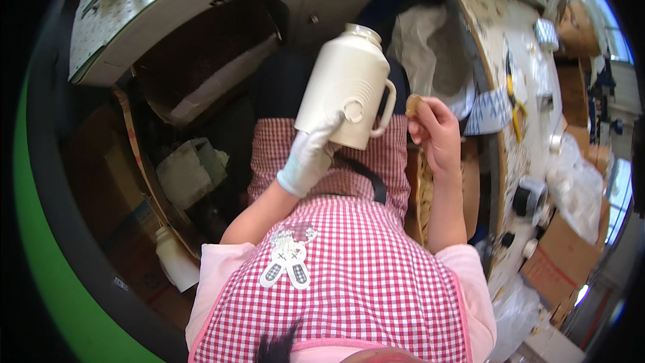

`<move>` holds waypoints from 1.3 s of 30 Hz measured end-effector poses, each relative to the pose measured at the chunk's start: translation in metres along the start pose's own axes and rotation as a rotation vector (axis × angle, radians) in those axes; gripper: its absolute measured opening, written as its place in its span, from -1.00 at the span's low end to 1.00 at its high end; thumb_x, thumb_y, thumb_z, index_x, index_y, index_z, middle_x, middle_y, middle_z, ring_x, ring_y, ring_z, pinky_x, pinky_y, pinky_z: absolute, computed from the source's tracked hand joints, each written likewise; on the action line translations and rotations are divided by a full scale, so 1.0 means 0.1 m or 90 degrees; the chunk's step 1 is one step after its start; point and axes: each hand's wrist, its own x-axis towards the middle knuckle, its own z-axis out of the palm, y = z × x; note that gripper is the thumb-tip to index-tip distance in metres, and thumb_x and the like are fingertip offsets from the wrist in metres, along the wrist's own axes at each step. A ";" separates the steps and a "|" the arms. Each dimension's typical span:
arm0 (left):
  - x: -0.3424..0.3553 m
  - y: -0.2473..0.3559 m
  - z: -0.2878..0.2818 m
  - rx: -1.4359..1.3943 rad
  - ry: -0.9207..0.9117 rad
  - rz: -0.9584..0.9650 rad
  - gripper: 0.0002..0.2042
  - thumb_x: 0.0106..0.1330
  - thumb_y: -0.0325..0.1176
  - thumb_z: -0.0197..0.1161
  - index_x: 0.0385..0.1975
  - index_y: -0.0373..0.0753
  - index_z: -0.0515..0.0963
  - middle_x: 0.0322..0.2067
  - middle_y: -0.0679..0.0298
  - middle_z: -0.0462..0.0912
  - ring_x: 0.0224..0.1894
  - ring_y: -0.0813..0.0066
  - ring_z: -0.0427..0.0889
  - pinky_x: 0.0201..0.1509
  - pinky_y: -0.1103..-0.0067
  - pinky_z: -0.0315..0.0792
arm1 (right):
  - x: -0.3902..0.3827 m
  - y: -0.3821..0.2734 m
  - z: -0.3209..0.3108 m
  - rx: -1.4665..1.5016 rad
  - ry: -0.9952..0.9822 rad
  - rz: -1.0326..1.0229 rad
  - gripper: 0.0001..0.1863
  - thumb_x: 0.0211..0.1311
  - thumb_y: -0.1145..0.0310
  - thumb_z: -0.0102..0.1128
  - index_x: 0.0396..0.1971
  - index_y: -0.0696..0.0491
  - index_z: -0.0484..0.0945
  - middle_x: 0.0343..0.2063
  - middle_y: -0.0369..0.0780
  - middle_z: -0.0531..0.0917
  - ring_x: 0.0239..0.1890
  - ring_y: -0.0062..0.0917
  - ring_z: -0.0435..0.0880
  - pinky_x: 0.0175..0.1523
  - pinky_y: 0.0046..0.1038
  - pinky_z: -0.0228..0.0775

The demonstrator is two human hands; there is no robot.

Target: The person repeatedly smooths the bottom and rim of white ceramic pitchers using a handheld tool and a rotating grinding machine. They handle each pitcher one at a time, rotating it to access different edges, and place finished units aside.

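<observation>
the left hand [312,154], in a whitish glove with a pale blue cuff, is closed on the lower part of a cream jug [339,81]; its thumb lies along the wall beside a small round disc [353,111], and the fingers behind are hidden. the jug is held tilted over the person's lap, its neck pointing away from the body and its handle to the right. the right hand [437,131], bare, is pinched nearly closed on 1 small tan piece [413,105], between thumb and fingertips, near the handle but apart from it.

the person wears a red-and-white checked apron [363,282]. on the worktop [494,47] to the right lie 1 pair of yellow-handled pliers [516,111] and a patterned roll [546,35]. a pale container [176,259] sits at lower left.
</observation>
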 end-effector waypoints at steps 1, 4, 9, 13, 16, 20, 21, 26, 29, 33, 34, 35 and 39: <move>-0.01 -0.03 -0.01 -0.027 -0.015 -0.009 -0.49 0.54 -0.18 0.25 0.36 -0.27 0.32 0.18 0.14 0.59 0.19 0.38 0.65 0.28 0.45 0.59 | -0.05 0.03 0.04 -0.006 -0.007 0.019 -0.82 0.47 0.40 0.29 -0.07 0.17 0.68 -0.39 -0.25 0.74 -0.51 -0.74 0.63 -0.45 -0.69 0.42; -0.05 -0.14 0.00 -0.004 0.011 -0.036 -0.47 0.52 -0.19 0.28 0.37 -0.24 0.33 0.20 0.14 0.58 0.21 0.38 0.64 0.30 0.43 0.57 | -0.15 0.17 0.17 -0.029 -0.079 -0.022 -0.84 0.45 0.48 0.30 -0.05 0.17 0.67 -0.45 -0.24 0.75 -0.58 -0.71 0.63 -0.49 -0.68 0.45; -0.10 -0.22 0.06 0.009 0.021 -0.032 -0.52 0.53 -0.20 0.27 0.35 -0.21 0.37 0.16 0.17 0.60 0.19 0.41 0.65 0.24 0.45 0.61 | -0.23 0.38 0.25 -0.095 -0.088 -0.151 -0.83 0.46 0.48 0.27 -0.03 0.19 0.67 -0.20 -0.18 0.81 -0.25 -0.61 0.82 -0.24 -0.66 0.60; -0.11 -0.27 0.08 0.023 0.036 -0.031 -0.49 0.54 -0.19 0.25 0.38 -0.21 0.33 0.21 0.19 0.57 0.23 0.41 0.61 0.29 0.44 0.57 | -0.27 0.42 0.22 -0.008 -0.101 -0.073 -0.84 0.42 0.50 0.31 -0.06 0.18 0.67 -0.18 -0.20 0.81 -0.18 -0.59 0.82 -0.17 -0.63 0.63; -0.13 -0.31 0.08 0.056 0.036 -0.025 -0.50 0.55 -0.20 0.24 0.39 -0.20 0.33 0.22 0.22 0.56 0.24 0.42 0.60 0.29 0.45 0.55 | -0.28 0.44 0.22 -0.079 -0.100 -0.059 -0.83 0.39 0.46 0.36 -0.10 0.17 0.68 -0.24 -0.23 0.81 -0.21 -0.61 0.81 -0.16 -0.63 0.63; -0.15 -0.35 0.08 0.108 0.048 -0.010 -0.53 0.57 -0.23 0.21 0.40 -0.17 0.33 0.25 0.25 0.53 0.25 0.45 0.58 0.32 0.46 0.51 | -0.24 0.45 0.27 -0.166 -0.076 -0.087 -0.82 0.33 0.42 0.43 -0.14 0.13 0.68 -0.36 -0.28 0.77 -0.35 -0.67 0.75 -0.20 -0.61 0.61; -0.15 -0.35 0.09 0.109 0.027 0.008 -0.53 0.56 -0.25 0.23 0.39 -0.18 0.35 0.23 0.25 0.55 0.23 0.46 0.59 0.31 0.47 0.51 | -0.23 0.44 0.28 -0.228 -0.070 -0.110 -0.81 0.31 0.41 0.45 -0.15 0.13 0.67 -0.38 -0.29 0.75 -0.38 -0.68 0.72 -0.22 -0.60 0.60; -0.15 -0.34 0.06 0.107 0.040 0.016 -0.54 0.54 -0.31 0.26 0.38 -0.19 0.38 0.20 0.23 0.58 0.21 0.46 0.60 0.29 0.51 0.51 | -0.16 0.40 0.37 -0.373 -0.031 -0.250 -0.75 0.19 0.44 0.54 -0.20 0.12 0.64 -0.43 -0.37 0.63 -0.43 -0.75 0.59 -0.32 -0.67 0.46; -0.16 -0.32 0.02 0.078 0.034 0.005 -0.54 0.54 -0.32 0.26 0.38 -0.20 0.38 0.20 0.23 0.58 0.21 0.46 0.60 0.29 0.50 0.51 | -0.15 0.35 0.38 -0.439 -0.056 -0.327 -0.70 0.15 0.43 0.55 -0.17 0.13 0.62 -0.46 -0.31 0.62 -0.45 -0.66 0.61 -0.29 -0.61 0.50; -0.15 -0.31 -0.04 0.076 0.020 -0.019 -0.55 0.57 -0.28 0.21 0.38 -0.20 0.37 0.22 0.22 0.56 0.24 0.45 0.59 0.31 0.47 0.51 | -0.19 0.28 0.31 -0.407 -0.093 -0.219 -0.70 0.21 0.44 0.51 -0.10 0.15 0.64 -0.40 -0.29 0.68 -0.41 -0.66 0.64 -0.29 -0.60 0.52; -0.15 -0.31 -0.05 0.094 0.021 -0.021 -0.56 0.59 -0.27 0.17 0.39 -0.20 0.35 0.24 0.22 0.55 0.26 0.43 0.59 0.33 0.45 0.50 | -0.21 0.28 0.29 -0.370 -0.099 -0.154 -0.70 0.24 0.44 0.49 -0.07 0.15 0.65 -0.38 -0.29 0.70 -0.40 -0.67 0.65 -0.29 -0.60 0.52; -0.15 -0.31 -0.05 0.112 0.024 -0.024 -0.56 0.61 -0.26 0.13 0.40 -0.19 0.34 0.26 0.22 0.53 0.28 0.42 0.58 0.35 0.43 0.50 | -0.23 0.29 0.27 -0.294 -0.108 -0.112 -0.70 0.27 0.43 0.47 -0.04 0.15 0.66 -0.34 -0.28 0.72 -0.37 -0.67 0.67 -0.29 -0.62 0.53; -0.15 -0.29 -0.04 0.097 0.007 -0.035 -0.55 0.61 -0.23 0.14 0.41 -0.19 0.33 0.25 0.22 0.54 0.26 0.42 0.59 0.34 0.41 0.51 | -0.28 0.37 0.26 -0.034 -0.097 0.022 -0.70 0.36 0.41 0.41 0.03 0.16 0.68 -0.28 -0.26 0.77 -0.31 -0.68 0.74 -0.27 -0.66 0.58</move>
